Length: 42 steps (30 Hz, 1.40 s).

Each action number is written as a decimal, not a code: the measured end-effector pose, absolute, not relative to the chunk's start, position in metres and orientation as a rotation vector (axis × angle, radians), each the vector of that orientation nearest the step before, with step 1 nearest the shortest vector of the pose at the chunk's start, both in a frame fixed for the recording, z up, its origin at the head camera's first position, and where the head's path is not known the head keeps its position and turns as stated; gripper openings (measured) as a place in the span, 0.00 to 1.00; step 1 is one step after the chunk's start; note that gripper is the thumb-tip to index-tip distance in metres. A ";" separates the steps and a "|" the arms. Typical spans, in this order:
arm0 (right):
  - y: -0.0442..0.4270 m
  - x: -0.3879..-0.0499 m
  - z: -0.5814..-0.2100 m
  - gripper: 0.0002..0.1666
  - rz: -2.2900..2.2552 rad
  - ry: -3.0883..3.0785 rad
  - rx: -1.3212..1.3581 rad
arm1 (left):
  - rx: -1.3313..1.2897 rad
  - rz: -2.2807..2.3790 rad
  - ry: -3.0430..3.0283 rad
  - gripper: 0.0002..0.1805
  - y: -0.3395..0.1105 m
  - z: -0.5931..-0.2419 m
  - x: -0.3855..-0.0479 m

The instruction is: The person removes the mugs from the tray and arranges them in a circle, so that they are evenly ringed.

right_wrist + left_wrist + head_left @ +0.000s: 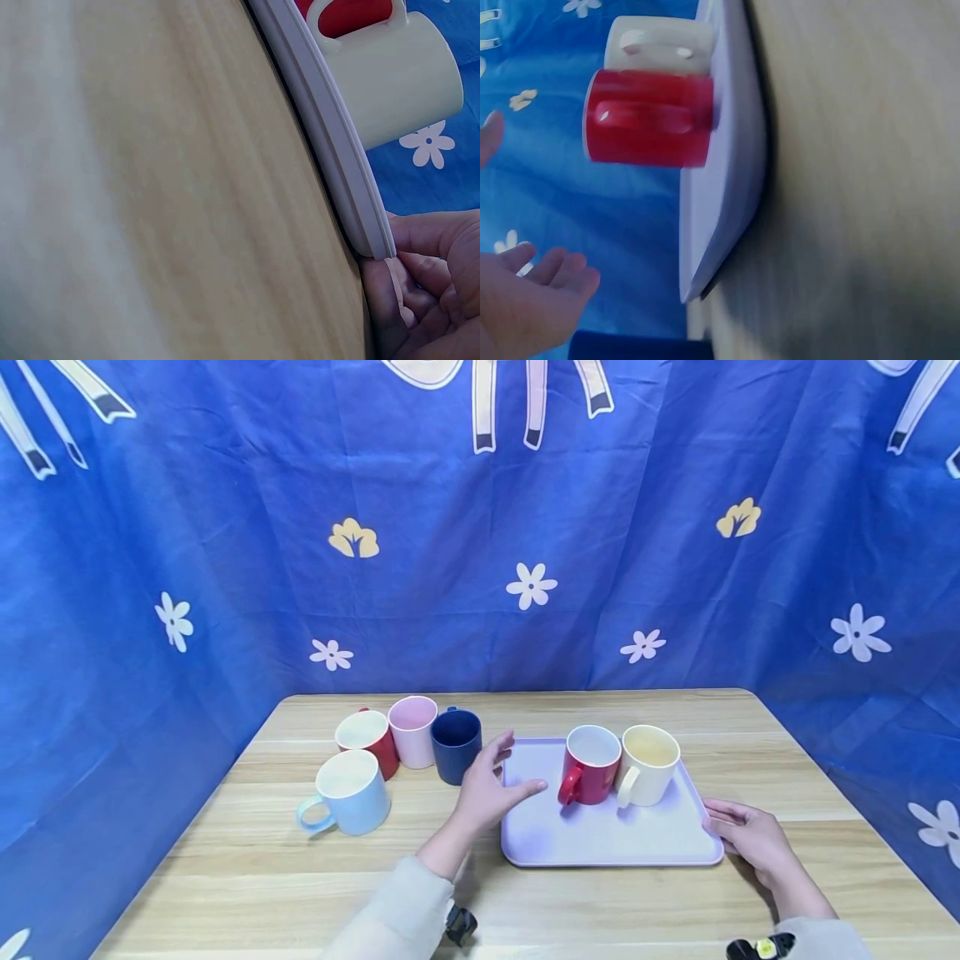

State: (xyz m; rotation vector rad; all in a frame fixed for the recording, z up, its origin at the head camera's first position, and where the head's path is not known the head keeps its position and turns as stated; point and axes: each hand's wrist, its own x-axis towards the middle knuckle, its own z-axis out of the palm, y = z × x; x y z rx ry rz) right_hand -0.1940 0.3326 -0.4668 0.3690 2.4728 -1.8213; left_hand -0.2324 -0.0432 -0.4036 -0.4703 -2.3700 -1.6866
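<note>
A pale lilac tray (607, 843) lies on the table, bearing a red mug (597, 781) and a cream mug (654, 777) side by side, handles toward me. My right hand (753, 839) pinches the tray's right edge; in the right wrist view the thumb of that hand (439, 289) is over the rim and fingers are beneath it. At the tray's left side, my left hand (483, 789) is raised with thumb and fingers spread, holding nothing. The left wrist view shows this hand (536, 300) apart from the red mug (649, 120). A navy mug (456, 747) stands just beyond it.
Left of the tray, a light blue mug (352, 797), a red mug with white inside (382, 752) and a pink mug (415, 743) stand close together near the navy one. A blue patterned cloth (450, 610) hangs behind and beside the wooden table (247, 860).
</note>
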 end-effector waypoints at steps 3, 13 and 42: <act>0.332 -0.194 -0.467 0.32 -1.825 2.468 0.375 | -0.477 -1.712 -2.449 0.45 -0.034 -0.409 -0.233; 0.332 -0.193 -0.467 0.32 -1.837 2.459 0.365 | -0.444 -1.745 -2.573 0.41 -0.011 -0.422 -0.236; 0.332 -0.193 -0.467 0.31 -1.836 2.462 0.352 | -0.523 -1.882 -2.530 0.08 0.012 -0.439 -0.250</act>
